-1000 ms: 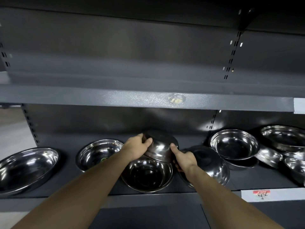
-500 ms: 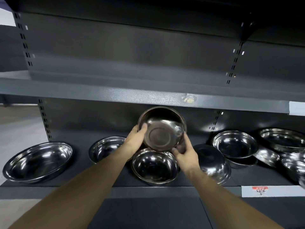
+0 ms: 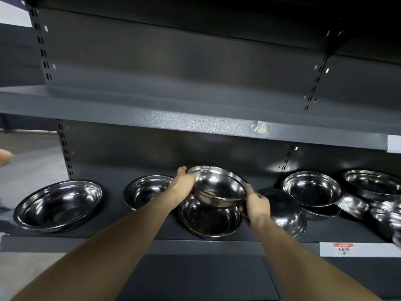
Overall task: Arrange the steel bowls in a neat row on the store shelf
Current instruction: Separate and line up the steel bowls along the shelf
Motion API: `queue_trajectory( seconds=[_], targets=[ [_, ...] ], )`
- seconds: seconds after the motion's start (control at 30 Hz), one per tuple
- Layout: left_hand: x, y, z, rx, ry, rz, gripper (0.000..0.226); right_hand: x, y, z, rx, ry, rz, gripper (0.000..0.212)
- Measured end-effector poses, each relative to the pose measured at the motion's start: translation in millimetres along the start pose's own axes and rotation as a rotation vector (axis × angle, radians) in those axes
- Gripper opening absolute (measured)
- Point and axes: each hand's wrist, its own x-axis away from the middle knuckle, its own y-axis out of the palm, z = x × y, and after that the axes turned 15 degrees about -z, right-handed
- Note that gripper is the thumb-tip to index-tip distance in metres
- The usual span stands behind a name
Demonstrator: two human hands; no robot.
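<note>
Hands gripped one steel bowl (image 3: 219, 187) from both sides: left hand (image 3: 183, 184) curled round its left rim, right hand (image 3: 257, 205) clasping its lower right edge. Bowl was held open side up, tilted toward the camera, just above a second bowl (image 3: 210, 220) that sat on the dark grey shelf (image 3: 130, 244) near the front lip. Whether the two bowls touched could not be told. To the left on the same shelf stood a small bowl (image 3: 145, 191) and, further left, a wide bowl (image 3: 58, 205). Just right of the right hand lay an upturned bowl (image 3: 284, 209). Beyond it a bowl (image 3: 312, 189) was stacked on another, with more bowls (image 3: 373, 185) crowded at the far right. A price label (image 3: 344, 248) was stuck on the shelf edge.
</note>
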Motion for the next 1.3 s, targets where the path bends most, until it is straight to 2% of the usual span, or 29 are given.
queue_trajectory(
  seconds=[0.07,0.13,0.23,0.33,0.5,0.57,0.8,1.03,1.3],
  targets=[
    [1.1,0.2,-3.1,-0.081,0.021,-0.011,0.072,-0.1,1.3,-0.4,-0.025,0.004,-0.002,0.026],
    [0.0,-2.9,-7.5,-0.137,0.035,-0.036,0.077,-0.4,2.4,-3.0,-0.051,0.001,0.015,0.016],
    [-2.5,-12.8,-13.7,-0.204,0.052,-0.091,0.077,-2.7,1.9,-5.3,-0.050,-0.008,0.041,0.014],
    [-4.5,-27.0,-15.3,-0.319,0.067,-0.055,0.070,-4.8,3.3,-6.3,-0.056,-0.015,0.052,0.019],
    [7.8,-57.9,-14.4,-0.968,0.018,0.108,0.059,-6.7,1.1,-3.6,-0.045,-0.004,0.087,0.011],
    [12.7,-68.0,-16.8,-1.106,-0.009,0.119,0.057,-6.3,1.9,-2.8,-0.047,-0.002,0.095,0.011],
    [23.5,-80.2,-30.6,-1.205,-0.083,0.116,0.053,3.1,11.7,6.0,-0.037,0.000,0.081,0.024],
    [32.3,-75.6,-37.5,-1.207,-0.072,0.083,0.052,13.1,15.5,22.7,0.041,0.022,0.067,0.040],
    [42.0,-71.3,-45.2,-1.190,-0.013,0.042,0.051,24.6,19.8,38.2,0.164,0.001,0.117,0.041]
  ],
)
